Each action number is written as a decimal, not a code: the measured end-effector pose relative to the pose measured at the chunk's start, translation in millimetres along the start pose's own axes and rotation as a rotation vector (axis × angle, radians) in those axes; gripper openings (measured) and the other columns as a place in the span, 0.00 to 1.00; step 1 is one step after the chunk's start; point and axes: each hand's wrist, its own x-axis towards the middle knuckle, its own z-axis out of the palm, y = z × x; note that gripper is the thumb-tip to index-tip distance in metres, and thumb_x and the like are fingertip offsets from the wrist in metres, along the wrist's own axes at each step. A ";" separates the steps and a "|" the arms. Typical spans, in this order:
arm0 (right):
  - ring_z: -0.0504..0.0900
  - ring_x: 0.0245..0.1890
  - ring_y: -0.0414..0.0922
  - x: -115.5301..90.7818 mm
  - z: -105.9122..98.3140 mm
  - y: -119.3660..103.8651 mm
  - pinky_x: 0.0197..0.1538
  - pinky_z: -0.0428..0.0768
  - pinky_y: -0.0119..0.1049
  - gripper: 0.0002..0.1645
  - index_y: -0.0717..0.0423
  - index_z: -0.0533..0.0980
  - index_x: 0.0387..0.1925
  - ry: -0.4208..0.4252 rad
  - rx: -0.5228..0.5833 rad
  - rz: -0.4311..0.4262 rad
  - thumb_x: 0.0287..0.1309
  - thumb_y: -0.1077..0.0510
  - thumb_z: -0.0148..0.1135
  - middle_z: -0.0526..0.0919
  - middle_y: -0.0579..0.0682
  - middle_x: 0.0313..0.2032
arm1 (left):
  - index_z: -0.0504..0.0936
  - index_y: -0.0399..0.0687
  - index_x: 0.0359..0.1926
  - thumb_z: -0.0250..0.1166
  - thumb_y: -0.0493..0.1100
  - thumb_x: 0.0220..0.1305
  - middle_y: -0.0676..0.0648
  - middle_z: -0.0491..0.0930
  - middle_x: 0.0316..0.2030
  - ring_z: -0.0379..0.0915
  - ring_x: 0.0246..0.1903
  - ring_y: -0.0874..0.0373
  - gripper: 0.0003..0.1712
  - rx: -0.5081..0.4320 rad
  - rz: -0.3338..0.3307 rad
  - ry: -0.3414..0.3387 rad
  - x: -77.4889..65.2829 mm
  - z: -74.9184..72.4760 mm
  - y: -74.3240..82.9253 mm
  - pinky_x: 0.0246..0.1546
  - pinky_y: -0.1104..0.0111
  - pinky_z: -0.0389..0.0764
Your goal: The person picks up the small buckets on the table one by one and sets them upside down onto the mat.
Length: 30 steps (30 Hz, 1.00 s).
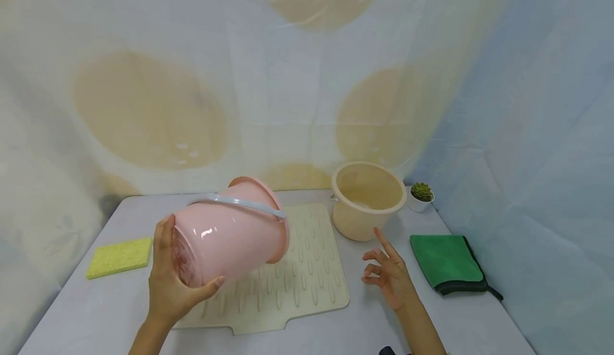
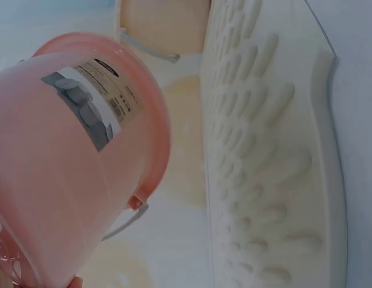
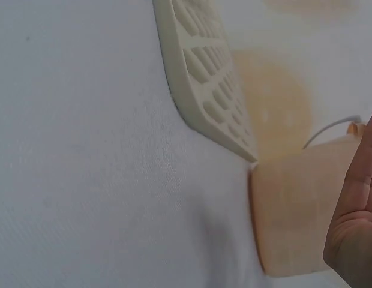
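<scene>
A glossy pink bucket (image 1: 235,243) is held off the worktop (image 1: 129,301), tipped over sideways above the left part of the ridged mat (image 1: 312,280) and apart from it. Its patterned base faces the mat's left side; the flared rim and mouth end point toward the mat's right. A pale grey handle (image 1: 244,202), attached near the rim, lies back along its side. The wall bears a printed label (image 2: 99,102) with grey rounded shapes.
</scene>
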 end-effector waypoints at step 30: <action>0.88 0.31 0.38 31.8 -34.1 -60.9 0.35 0.85 0.34 0.54 0.30 0.39 0.78 0.447 -0.238 -0.001 0.66 0.54 0.63 0.83 0.40 0.40 | 0.61 0.47 0.74 0.57 0.88 0.33 0.30 0.57 0.70 0.56 0.66 0.35 0.73 0.438 0.138 0.026 1.9 -40.9 -12.8 0.25 0.32 0.74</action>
